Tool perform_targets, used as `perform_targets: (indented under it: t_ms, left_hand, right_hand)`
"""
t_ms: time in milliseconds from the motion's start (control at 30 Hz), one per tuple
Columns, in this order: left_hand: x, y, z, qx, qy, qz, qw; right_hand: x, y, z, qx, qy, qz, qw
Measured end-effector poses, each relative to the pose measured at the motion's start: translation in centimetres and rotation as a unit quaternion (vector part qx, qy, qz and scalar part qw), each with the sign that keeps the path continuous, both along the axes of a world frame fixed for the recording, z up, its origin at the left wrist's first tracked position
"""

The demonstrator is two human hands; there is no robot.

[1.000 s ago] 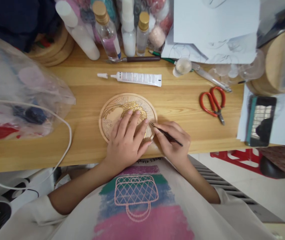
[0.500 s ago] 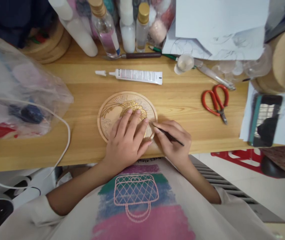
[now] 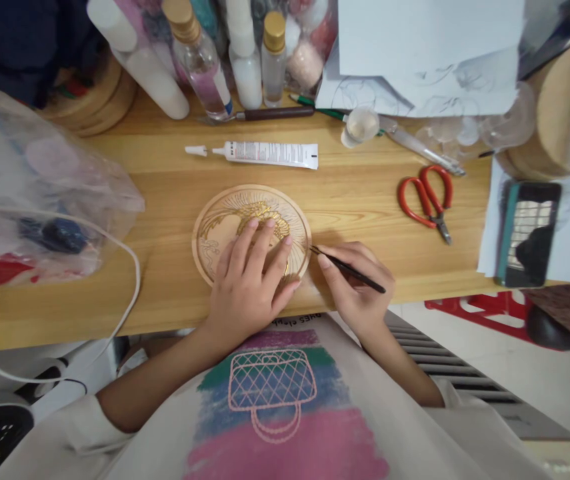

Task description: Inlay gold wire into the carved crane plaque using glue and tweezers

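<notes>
Wooden table point(image 3: 355, 193); round gilt-patterned plaque point(image 3: 225, 231) flat near the worker's edge. Left hand point(image 3: 247, 287), fingers spread over it: steady pressure advisable. Right hand point(image 3: 362, 290) pinches slim dark tool point(image 3: 352, 270), tip near plaque's right rim; light touch best, I'd judge.

gold gleams in curling lines across the tan disc point(image 3: 223, 230), pale rays fanning toward its rim! right of it, a black tool point(image 3: 349, 269), then red-handled pliers point(image 3: 435, 218); beyond it, a white tube point(image 3: 272, 154).
</notes>
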State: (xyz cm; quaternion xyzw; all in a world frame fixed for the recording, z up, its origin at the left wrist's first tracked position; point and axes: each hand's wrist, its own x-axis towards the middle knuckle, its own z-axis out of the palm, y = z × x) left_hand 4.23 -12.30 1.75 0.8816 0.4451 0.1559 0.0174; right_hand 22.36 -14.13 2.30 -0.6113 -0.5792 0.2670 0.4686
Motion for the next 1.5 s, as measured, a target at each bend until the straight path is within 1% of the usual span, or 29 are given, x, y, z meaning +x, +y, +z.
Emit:
perform_targets:
  t_ms: [133,433,800,1067,1367,1500]
  left_hand:
    - [0.0,0.0,0.0,0.006,-0.001,-0.003,1.0]
    - [0.0,0.0,0.0,0.0,0.001,-0.002,1.0]
    - [0.0,0.0,0.0,0.007,-0.006,0.007,1.0]
    - [-0.1,-0.2,-0.1,0.007,-0.032,0.004,0.999]
    - [-0.2,-0.2,-0.2,-0.039,-0.034,0.006,0.999]
    - [-0.2,-0.2,-0.2,-0.038,-0.031,0.005,0.999]
  right_hand:
    - [-0.1,-0.2,0.1,-0.011,-0.003,0.021,1.0]
    - [-0.2,-0.1,-0.2,-0.002,-0.002,0.051,0.999]
    - [-0.3,-0.5,-0.8,0.033,-0.031,0.057,0.997]
    - [-0.3,-0.5,-0.9,0.033,-0.02,0.051,0.998]
    - [-0.3,-0.4,-1.0,0.036,-0.016,0.052,0.998]
    - [-0.3,-0.5,-1.1,0.038,-0.019,0.05,0.998]
